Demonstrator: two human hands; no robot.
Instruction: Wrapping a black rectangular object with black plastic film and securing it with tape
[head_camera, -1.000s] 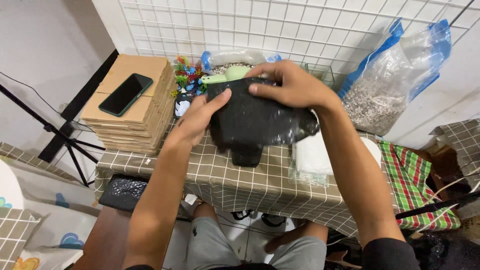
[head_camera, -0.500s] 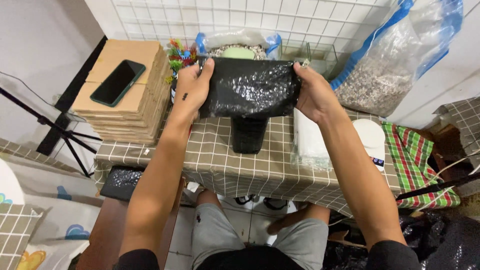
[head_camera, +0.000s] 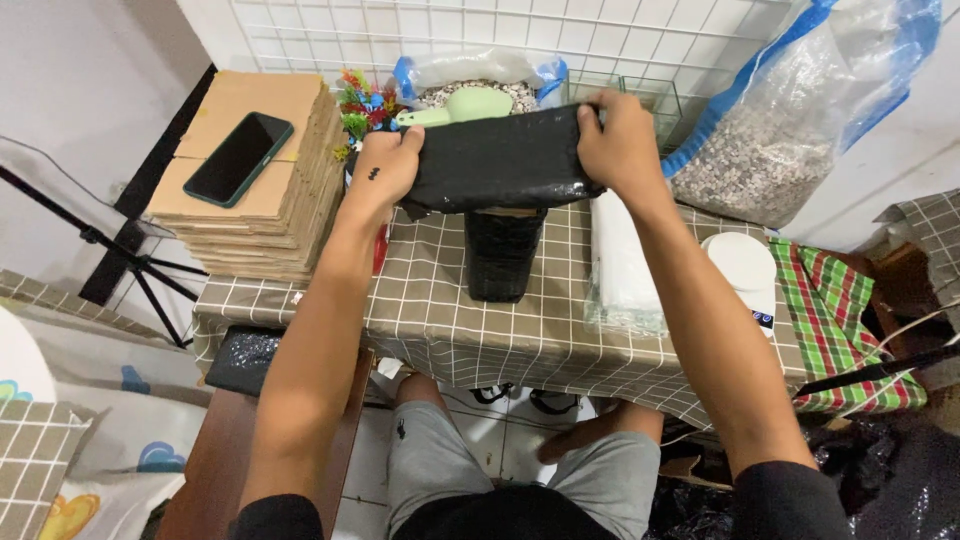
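A black bag (head_camera: 500, 165) is held up off the table, stretched sideways between the person's two hands, above the far middle of the table. Its surface is shiny and a little crumpled. The left hand (head_camera: 385, 165) is clamped on the bag's left end, fingers curled over the top edge. The right hand (head_camera: 620, 145) is clamped on the right end the same way, knuckles toward the camera. Both forearms reach straight out from the body.

Directly under the bag a second black pack (head_camera: 503, 252) stands or lies on the table, its top hidden by the held bag. The table (head_camera: 450, 320) wears a brown checked cloth. Just right of the pack lies a clear folded plastic sheet (head_camera: 622, 270), and further right a white round lid (head_camera: 740, 262).

Behind the bag sits an open sack of gravel (head_camera: 480, 90) with a pale green scoop (head_camera: 460, 105) resting on it. Left of that is a cluster of bright plastic plants (head_camera: 358, 105). A glass tank (head_camera: 640, 100) shows behind the right hand, and a large clear sack of gravel with blue edges (head_camera: 790, 130) leans against the wall to the right.

At the table's left end is a stack of cardboard (head_camera: 250, 190) with a dark phone (head_camera: 238, 158) lying face up on top. A tripod (head_camera: 110, 250) stands on the floor to the left. A red and green plaid cloth (head_camera: 850, 320) covers the table's right end. The person's knees in grey shorts (head_camera: 520, 480) show beneath the table.
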